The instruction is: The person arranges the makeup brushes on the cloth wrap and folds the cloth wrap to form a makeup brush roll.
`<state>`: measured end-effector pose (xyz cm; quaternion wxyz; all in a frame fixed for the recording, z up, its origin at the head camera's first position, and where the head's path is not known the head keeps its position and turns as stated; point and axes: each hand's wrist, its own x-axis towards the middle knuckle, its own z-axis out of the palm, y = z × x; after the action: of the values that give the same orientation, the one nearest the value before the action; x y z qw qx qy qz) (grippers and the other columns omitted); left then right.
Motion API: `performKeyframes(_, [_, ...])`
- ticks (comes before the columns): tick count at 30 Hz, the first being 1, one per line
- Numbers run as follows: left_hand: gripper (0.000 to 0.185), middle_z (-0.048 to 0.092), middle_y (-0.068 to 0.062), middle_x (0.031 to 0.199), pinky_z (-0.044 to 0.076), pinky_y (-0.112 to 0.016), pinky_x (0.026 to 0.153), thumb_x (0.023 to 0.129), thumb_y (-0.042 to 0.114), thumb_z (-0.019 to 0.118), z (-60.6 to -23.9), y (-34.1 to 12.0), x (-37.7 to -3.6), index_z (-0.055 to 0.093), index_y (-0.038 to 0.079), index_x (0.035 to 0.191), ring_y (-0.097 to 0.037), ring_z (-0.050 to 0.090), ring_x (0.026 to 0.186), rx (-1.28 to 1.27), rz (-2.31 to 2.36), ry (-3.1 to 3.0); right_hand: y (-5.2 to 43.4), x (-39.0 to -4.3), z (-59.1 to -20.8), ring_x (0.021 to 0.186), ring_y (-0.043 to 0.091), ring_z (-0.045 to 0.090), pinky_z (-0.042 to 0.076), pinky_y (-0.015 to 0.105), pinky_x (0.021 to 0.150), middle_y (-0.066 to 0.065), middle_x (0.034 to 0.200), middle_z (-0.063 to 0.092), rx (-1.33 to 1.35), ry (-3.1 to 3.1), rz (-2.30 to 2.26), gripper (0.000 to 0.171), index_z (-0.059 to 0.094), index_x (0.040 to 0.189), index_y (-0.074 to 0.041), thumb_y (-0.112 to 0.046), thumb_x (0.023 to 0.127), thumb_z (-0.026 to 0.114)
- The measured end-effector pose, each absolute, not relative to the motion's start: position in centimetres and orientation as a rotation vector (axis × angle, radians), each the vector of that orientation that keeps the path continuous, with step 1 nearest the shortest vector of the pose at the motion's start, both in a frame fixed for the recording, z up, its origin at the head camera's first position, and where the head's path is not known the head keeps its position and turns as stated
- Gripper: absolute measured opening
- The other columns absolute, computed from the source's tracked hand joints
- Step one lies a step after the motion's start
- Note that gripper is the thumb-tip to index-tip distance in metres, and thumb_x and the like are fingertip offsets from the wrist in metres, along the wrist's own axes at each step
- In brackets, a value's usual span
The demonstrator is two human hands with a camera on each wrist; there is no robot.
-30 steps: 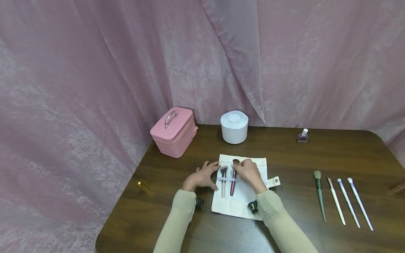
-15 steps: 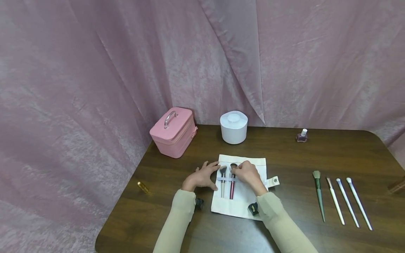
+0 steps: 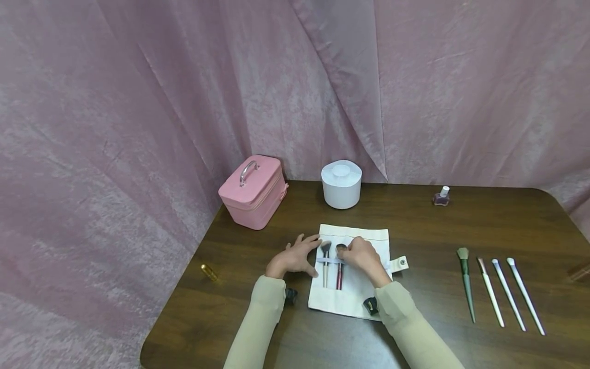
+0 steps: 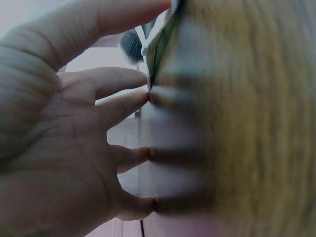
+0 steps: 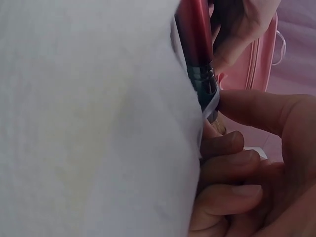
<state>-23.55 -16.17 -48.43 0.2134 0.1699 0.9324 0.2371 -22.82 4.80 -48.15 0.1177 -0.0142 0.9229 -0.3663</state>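
Note:
A white fabric brush roll (image 3: pixel 336 302) lies unrolled on the table, a pale elastic band (image 3: pixel 321 260) running across it. Under the band lies an angled makeup brush (image 3: pixel 325 277) with dark bristles and a light handle. Beside it, a makeup brush with a dark red handle (image 3: pixel 339 279) also passes through the band, bristles pointing away. My right hand (image 3: pixel 364 256) pinches this red brush near its bristle end. In the right wrist view its thumb (image 5: pixel 256 106) touches the band by the metal collar. My left hand (image 3: pixel 295 258) rests with fingers spread at the roll's left edge.
To the right lie a green makeup brush (image 3: pixel 466 284) and several white-handled brushes (image 3: pixel 490 292). A pink case (image 3: pixel 252 197), a white round container (image 3: pixel 341 187) and a nail polish bottle (image 3: pixel 441 198) stand at the back. A small gold tube (image 3: pixel 209 272) lies left.
The red-handled brush has slid a short way toward me through the band, its bristles now closer to the band. My right hand has shifted slightly the same way. The left hand stays put.

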Motion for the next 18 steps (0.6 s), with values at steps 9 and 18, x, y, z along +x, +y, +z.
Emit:
performKeyframes(9, [0.088,0.025,-0.002,0.166,0.01,-0.069,0.115,0.079,0.017,0.087,-48.47,-16.17,-23.52,0.043,0.013,0.155,-0.039,0.007,0.153,0.468,0.657,2.581,4.98,-22.53,-48.35,0.047,0.011,0.031,0.022,0.025,0.045,-0.007,0.047,0.03,-0.093,2.696,-1.105,0.051,0.042,0.045,-0.017,-0.019,0.085,0.074])
performKeyframes(18, [0.089,0.024,-0.001,0.166,0.008,-0.069,0.115,0.08,0.016,0.087,-48.59,-16.21,-23.71,0.041,0.015,0.156,-0.038,0.005,0.153,0.461,0.669,2.574,4.96,-22.41,-48.12,0.049,0.012,0.036,0.026,0.025,0.047,-0.007,0.046,0.035,-0.13,2.731,-1.147,0.047,0.053,0.045,-0.012,-0.018,0.084,0.079])
